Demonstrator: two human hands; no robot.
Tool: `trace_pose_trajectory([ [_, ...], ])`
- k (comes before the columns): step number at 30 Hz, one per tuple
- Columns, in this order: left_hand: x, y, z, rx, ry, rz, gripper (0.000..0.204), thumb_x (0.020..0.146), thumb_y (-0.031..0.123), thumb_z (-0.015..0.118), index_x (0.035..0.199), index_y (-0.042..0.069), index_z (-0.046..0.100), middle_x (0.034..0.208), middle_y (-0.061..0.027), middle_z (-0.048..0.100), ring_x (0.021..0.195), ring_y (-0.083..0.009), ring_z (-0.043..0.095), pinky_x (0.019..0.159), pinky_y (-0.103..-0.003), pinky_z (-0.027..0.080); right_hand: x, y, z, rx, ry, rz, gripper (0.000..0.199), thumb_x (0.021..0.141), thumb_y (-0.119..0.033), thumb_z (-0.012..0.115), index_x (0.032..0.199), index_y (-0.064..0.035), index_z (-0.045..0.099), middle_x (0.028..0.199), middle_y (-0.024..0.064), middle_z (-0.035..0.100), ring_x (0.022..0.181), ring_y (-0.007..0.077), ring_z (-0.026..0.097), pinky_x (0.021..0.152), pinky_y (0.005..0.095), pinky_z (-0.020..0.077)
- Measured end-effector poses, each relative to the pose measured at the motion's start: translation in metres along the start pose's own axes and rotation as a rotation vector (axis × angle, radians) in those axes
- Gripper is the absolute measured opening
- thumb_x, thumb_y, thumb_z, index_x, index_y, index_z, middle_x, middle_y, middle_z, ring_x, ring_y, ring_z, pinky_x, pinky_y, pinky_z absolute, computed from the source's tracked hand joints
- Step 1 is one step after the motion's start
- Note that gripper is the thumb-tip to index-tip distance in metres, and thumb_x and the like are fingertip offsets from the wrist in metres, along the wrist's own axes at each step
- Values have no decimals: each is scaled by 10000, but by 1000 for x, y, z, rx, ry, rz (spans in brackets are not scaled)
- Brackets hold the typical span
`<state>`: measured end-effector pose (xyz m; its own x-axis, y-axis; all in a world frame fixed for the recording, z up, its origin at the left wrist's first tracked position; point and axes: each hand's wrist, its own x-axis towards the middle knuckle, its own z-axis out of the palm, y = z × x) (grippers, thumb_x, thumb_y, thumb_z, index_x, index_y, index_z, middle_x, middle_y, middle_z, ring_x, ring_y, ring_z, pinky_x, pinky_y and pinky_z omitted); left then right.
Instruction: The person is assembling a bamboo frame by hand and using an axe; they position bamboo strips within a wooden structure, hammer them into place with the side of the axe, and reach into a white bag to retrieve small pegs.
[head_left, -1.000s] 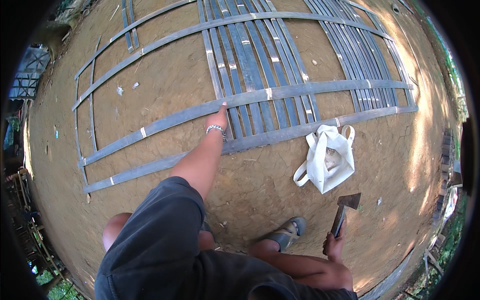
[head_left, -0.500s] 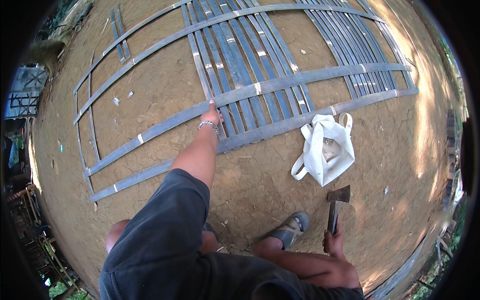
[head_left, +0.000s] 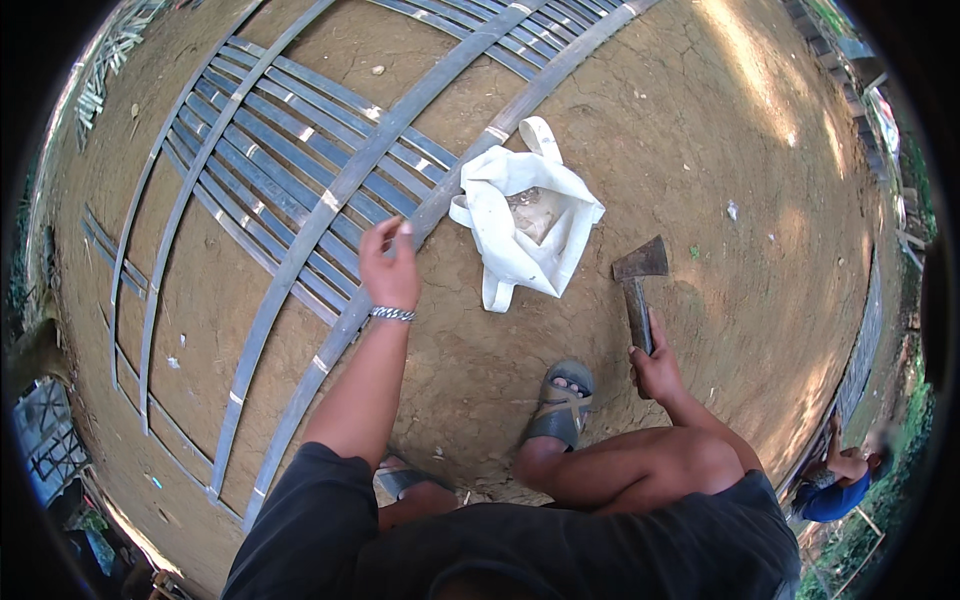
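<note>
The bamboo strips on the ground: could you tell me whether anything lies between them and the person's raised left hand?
Nothing visible does. The left hand hovers right above the bamboo strips; the white bag lies off to its right, and the right hand holds the hatchet farther right.

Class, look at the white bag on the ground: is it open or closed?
Open: the white bag lies slumped on the dirt, its mouth gaping and something brownish showing inside.

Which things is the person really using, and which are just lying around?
In use:
- left hand, raised over the woven bamboo strips
- right hand, holding the hatchet by its handle

Lying about:
- white cloth bag on the dirt
- small scraps on the ground
</note>
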<state>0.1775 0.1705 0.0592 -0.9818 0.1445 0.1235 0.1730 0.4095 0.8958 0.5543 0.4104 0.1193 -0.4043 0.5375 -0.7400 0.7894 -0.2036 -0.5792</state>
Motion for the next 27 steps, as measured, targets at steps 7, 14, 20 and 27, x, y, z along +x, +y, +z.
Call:
trace_pose_trajectory([
  [7,37,67,117,383,-850,247,171,928,164,675,1023,69,781,1056,-138,734,966,-323,698,864,-407,554,7,9,0,101,-57,5,882,980,-35,603,1681,-264,118,716,35,584,513,135,540,485,315,480],
  [14,31,48,163,675,-911,294,215,937,173,611,1042,129,793,1100,-127,717,1026,-341,699,911,-456,551,9,5,-11,61,-113,61,899,975,-21,589,1683,-255,87,777,42,613,542,127,556,512,300,493],
  [20,23,45,177,737,-873,319,212,939,165,588,1020,122,780,1103,-128,704,990,-341,715,876,-464,565,13,11,-14,92,-119,51,900,978,-12,601,1682,-254,94,960,84,674,561,115,557,522,294,501],
  [27,23,47,185,824,-912,336,203,935,148,570,1012,72,742,1120,-150,693,984,-352,709,895,-468,560,14,14,-14,76,-136,75,899,979,-11,597,1682,-260,94,962,91,676,553,119,552,521,296,499],
])
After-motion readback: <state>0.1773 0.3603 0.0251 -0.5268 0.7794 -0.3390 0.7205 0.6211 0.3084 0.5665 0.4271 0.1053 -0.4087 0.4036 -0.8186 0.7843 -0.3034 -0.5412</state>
